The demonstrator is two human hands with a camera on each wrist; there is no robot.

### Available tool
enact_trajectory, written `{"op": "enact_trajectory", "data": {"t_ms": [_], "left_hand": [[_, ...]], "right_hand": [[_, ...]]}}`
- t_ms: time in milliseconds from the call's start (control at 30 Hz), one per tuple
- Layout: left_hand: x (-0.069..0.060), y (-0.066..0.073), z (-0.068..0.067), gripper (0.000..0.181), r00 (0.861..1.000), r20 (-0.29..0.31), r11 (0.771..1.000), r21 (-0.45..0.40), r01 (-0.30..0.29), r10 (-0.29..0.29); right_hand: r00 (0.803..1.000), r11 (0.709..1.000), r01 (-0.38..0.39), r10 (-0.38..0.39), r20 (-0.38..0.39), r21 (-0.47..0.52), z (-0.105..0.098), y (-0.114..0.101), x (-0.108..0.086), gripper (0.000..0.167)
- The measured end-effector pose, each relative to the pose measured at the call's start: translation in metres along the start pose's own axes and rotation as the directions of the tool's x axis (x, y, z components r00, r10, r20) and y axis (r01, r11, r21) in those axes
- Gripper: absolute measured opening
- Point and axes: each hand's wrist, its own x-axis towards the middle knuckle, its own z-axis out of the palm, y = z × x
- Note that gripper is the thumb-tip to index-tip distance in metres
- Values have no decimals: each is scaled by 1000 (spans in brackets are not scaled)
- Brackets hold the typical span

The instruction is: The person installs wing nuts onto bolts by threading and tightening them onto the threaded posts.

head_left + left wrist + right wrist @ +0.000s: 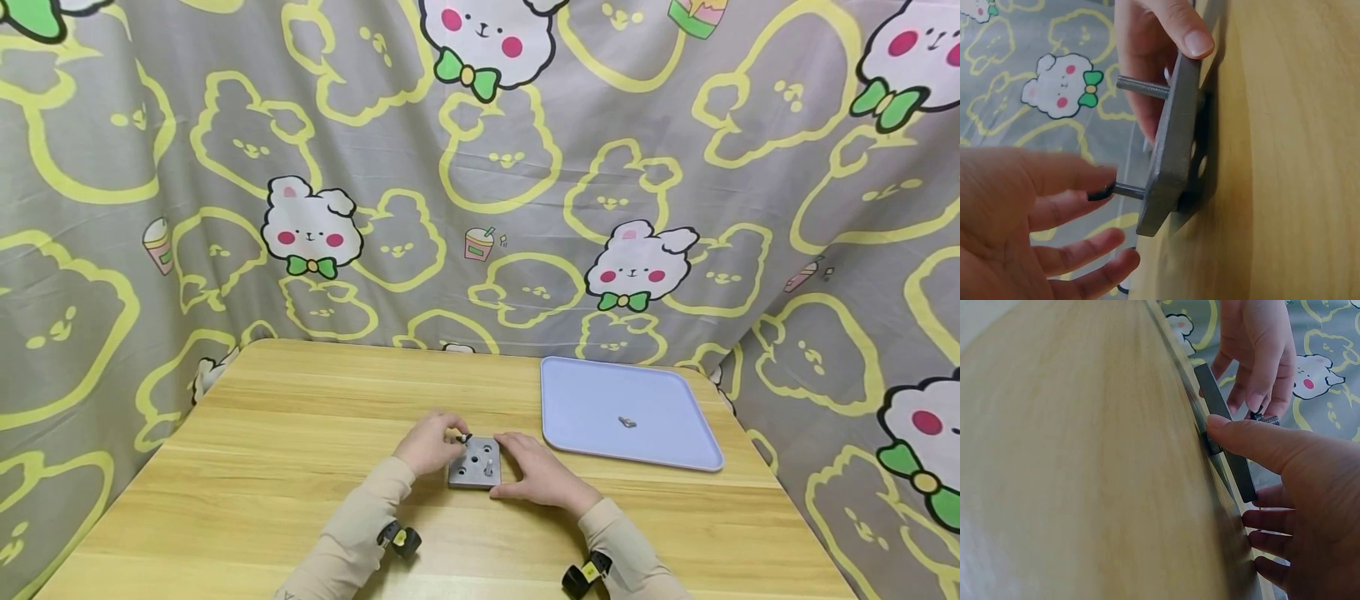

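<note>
One bolt [489, 468] stands in the metal plate [474, 481] between the hands; the left hand [433, 443] pinches a second at its corner, the right hand [538, 473] grips the side, and other holes look unfilled. The bench [337, 387] gives room leftward; the rimmed tray [600, 383] lies beyond the right hand.

you're in a screened-off tabletop nook: grey cloth [397, 158] hangs behind your wood-grain table [300, 433] and along both sides, printed with cartoon animals [312, 227] and drink cups [477, 245]. whether a home or a workshop lies beyond that cloth, these views can't tell you.
</note>
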Motion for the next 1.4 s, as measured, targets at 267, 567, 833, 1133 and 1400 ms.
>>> {"op": "enact_trajectory", "data": {"t_ms": [267, 567, 833, 1133, 1400], "left_hand": [[2, -2, 3, 10, 988, -146, 998, 42, 56, -50], [0, 0, 1, 10, 997, -77, 999, -15, 31, -32], [1, -2, 2, 18, 1000, -8, 999, -39, 2, -3], [1, -1, 1, 11, 985, -167, 997, 52, 59, -50], [0, 2, 0, 13, 998, -61, 1000, -6, 16, -16]], "right_hand": [[1000, 1000, -1, 1, 4, -6, 1, 1, 1, 92], [1000, 1000, 0, 1, 4, -9, 2, 2, 2, 93], [1000, 1000, -1, 2, 5, -10, 2, 2, 2, 92], [1000, 1000, 4, -4, -1, -16, 1, 1, 2, 93], [1000, 1000, 2, -2, -6, -26, 2, 2, 2, 93]]}}
